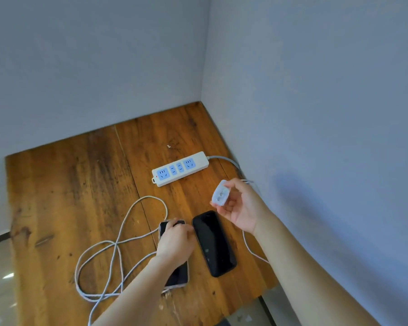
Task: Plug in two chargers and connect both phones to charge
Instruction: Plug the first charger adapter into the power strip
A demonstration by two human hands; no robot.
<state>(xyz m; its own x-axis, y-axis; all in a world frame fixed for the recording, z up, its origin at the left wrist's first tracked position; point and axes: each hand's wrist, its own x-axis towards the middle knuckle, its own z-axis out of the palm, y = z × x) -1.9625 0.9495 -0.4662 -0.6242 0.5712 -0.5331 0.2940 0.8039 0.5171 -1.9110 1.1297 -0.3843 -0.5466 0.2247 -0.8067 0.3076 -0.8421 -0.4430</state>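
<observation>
A white power strip [180, 168] with blue sockets lies near the table's far corner, all its sockets free. Two dark phones lie side by side near the front. My left hand [174, 241] rests on top of the left phone [179, 274], fingers curled at its far end; whether it grips anything is hidden. The right phone [214, 243] lies bare, screen up. My right hand [241, 208] holds a white charger plug [219, 192] in the air between the strip and the right phone. A white cable [118, 243] loops on the table to the left of the phones.
The wooden table [69, 184] fits into a corner of grey walls, which stand close behind and to the right of the strip. The strip's grey cord [228, 160] runs off along the right wall. Another thin white cable [252, 251] trails beneath my right forearm.
</observation>
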